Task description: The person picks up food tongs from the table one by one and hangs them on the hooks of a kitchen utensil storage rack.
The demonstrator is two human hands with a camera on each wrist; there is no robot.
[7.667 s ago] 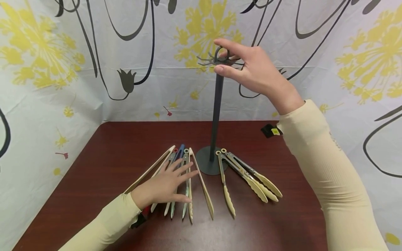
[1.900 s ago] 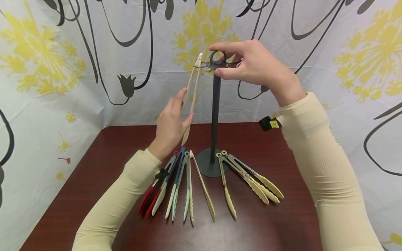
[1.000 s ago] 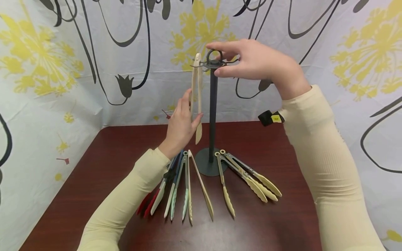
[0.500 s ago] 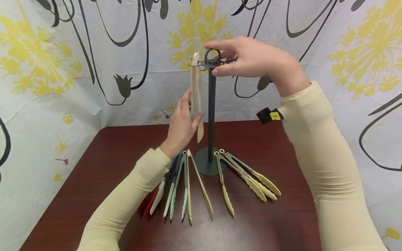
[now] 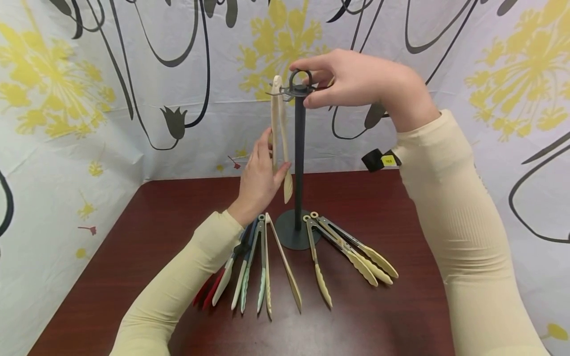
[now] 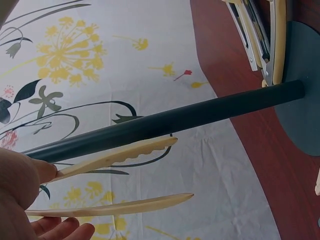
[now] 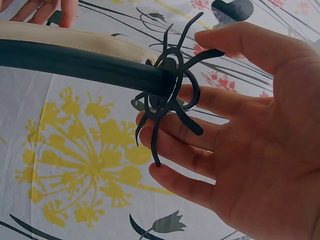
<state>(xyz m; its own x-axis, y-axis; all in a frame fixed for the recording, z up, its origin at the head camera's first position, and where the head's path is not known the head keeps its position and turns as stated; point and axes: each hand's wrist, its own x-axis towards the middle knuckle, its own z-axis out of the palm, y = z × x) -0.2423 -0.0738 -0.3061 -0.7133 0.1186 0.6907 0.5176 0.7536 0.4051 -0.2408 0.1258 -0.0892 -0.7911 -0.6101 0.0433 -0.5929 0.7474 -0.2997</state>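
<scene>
Pale wooden tongs [image 5: 275, 116] hang upright at the left side of a dark utensil stand [image 5: 300, 148], their joined top against one of its hooks. My left hand [image 5: 258, 178] holds them low down, thumb on one arm and fingers on the other. In the left wrist view both tips of the tongs [image 6: 145, 150] point past the hand, spread apart. My right hand [image 5: 356, 81] grips the stand's top, index finger by the ring and thumb under the hook crown. Its fingers reach behind the curved hooks [image 7: 190, 122] in the right wrist view.
Several tongs fan out on the dark red table [image 5: 111, 237]: red-tipped tongs [image 5: 213, 289], green-tipped tongs [image 5: 262, 282] and plain wooden tongs [image 5: 285, 262] left of the round base [image 5: 289, 237]. Yellow-tipped tongs [image 5: 356, 252] lie to its right. A patterned cloth [image 5: 213, 133] hangs behind.
Earlier my left hand was over the tongs on the table; it has raised the leftmost wooden pair to the hook. Since then the tongs have swung upright. The right hand stays on the stand.
</scene>
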